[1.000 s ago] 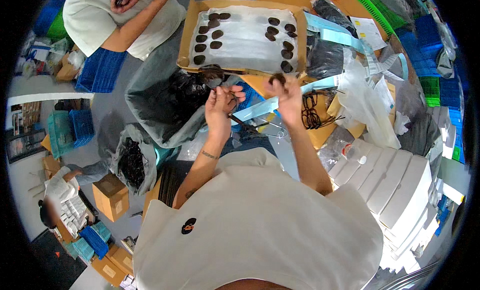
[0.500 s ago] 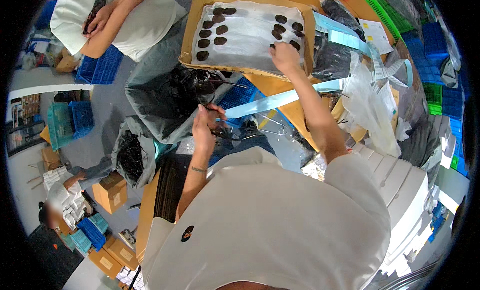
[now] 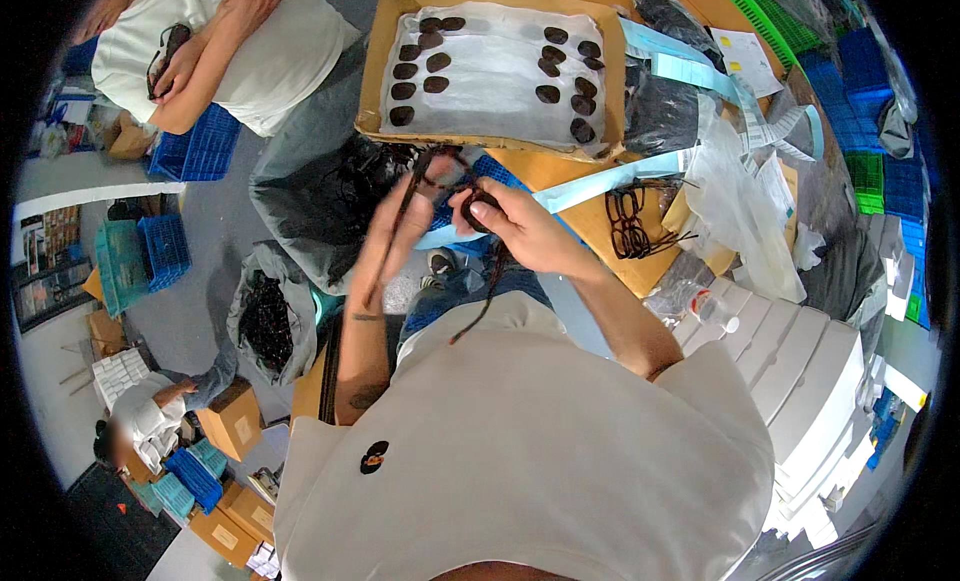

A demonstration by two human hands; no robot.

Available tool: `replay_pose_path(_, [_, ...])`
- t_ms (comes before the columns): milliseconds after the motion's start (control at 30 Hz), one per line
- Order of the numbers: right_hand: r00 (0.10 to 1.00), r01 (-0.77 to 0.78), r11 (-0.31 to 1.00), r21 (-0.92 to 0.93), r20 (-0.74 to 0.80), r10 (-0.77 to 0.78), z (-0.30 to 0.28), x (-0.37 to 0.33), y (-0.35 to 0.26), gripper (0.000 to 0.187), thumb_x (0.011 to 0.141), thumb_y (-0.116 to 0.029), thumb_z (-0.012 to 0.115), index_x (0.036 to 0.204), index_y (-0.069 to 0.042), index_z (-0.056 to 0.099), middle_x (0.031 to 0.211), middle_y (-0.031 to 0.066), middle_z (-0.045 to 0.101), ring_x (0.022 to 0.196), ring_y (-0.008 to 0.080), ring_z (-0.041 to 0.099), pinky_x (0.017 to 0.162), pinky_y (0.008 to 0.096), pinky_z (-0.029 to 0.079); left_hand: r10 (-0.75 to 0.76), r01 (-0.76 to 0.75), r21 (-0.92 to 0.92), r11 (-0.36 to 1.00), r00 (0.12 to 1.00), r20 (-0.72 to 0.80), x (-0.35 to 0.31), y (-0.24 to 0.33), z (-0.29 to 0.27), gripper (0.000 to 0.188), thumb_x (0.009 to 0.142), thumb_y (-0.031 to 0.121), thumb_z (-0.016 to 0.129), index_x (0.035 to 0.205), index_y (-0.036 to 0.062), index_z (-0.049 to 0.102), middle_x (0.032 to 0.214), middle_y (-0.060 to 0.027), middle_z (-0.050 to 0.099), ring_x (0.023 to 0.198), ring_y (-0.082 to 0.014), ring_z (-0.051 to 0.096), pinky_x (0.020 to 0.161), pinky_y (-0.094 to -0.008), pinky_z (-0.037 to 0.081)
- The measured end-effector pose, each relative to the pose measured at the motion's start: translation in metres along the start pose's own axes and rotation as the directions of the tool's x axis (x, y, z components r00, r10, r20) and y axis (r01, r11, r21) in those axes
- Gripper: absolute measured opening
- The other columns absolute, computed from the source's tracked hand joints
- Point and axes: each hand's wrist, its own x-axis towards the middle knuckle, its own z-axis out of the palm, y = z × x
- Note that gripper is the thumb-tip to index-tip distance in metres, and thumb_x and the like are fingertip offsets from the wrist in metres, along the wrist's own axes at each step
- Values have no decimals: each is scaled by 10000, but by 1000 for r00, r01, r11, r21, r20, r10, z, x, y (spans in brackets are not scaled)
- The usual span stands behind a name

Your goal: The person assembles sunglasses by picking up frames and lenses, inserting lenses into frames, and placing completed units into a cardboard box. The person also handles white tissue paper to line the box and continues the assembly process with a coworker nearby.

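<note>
My left hand [image 3: 400, 226] is closed on a dark eyeglass frame [image 3: 445, 159], tilted up just below the near edge of a shallow cardboard box [image 3: 372, 86]. One thin temple arm hangs down between my wrists. Against the frame, my right hand [image 3: 535, 229] pinches a dark oval lens [image 3: 484, 212] between thumb and fingers. Whether the lens touches the rim is hard to make out. Inside the box, more dark lenses [image 3: 436, 84] lie in loose columns on white sheeting, at its left and right sides.
Several eyeglass frames [image 3: 628, 226] rest on brown cardboard to the right. A pale blue strip [image 3: 600, 181] crosses beside them. White boxes [image 3: 770, 371] are stacked at my right; a dark-lined bin [image 3: 310, 191] stands at left. A co-worker's arm [image 3: 215, 66] holds glasses at upper left.
My right hand has come back from the box toward me, bringing a lens to the frame. My left hand has lifted the frame. The eyeglass frames on the cardboard are now uncovered.
</note>
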Motion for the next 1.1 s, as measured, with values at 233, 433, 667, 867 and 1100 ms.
replay_pose_path(233, [938, 171, 980, -106, -287, -194, 31, 21, 61, 201, 895, 8, 521, 1090, 23, 566, 1050, 94, 597, 954, 179, 580, 840, 310, 475, 82, -95, -50, 994, 975, -207, -1, -47, 53, 295, 1004, 231, 491, 1172, -8, 530, 1314, -107, 534, 1084, -145, 530, 897, -290, 455])
replay_pose_path(433, [949, 10, 841, 541, -270, 163, 31, 25, 52, 190, 844, 29, 595, 1006, -42, 525, 988, 57, 551, 967, 165, 552, 869, 300, 450, -45, -63, -234, 970, 901, -431, 9, -32, 37, 293, 1031, 229, 430, 1003, -14, 592, 1235, -122, 591, 1033, -165, 581, 960, -302, 429])
replay_pose_path(667, [945, -7, 821, 572, -265, 192, -12, 49, 52, 282, 810, 68, 627, 1087, 43, 577, 1040, 116, 611, 1040, 257, 623, 936, 337, 493, -107, -298, -615, 730, 839, -534, 0, -30, 1, 254, 1021, 229, 448, 907, 13, 517, 963, -174, 667, 816, -180, 622, 834, -353, 515])
replay_pose_path(867, [943, 132, 877, 463, -332, 33, -72, 86, 55, 217, 896, -27, 613, 1082, 79, 575, 1032, 170, 647, 1038, 275, 645, 910, 321, 519, -251, -245, -638, 730, 772, -584, -35, -44, -26, 227, 1014, 216, 448, 908, 32, 526, 884, -145, 650, 787, -248, 622, 806, -420, 516])
replay_pose_path(1100, [925, -222, 900, -374, -373, 72, -100, 137, 71, 205, 884, -98, 653, 1043, 29, 628, 898, 99, 687, 850, 180, 676, 734, 281, 524, -388, -100, -644, 759, 725, -570, -67, -57, -26, 226, 1007, 236, 463, 931, 43, 550, 862, -127, 658, 774, -238, 647, 759, -416, 536])
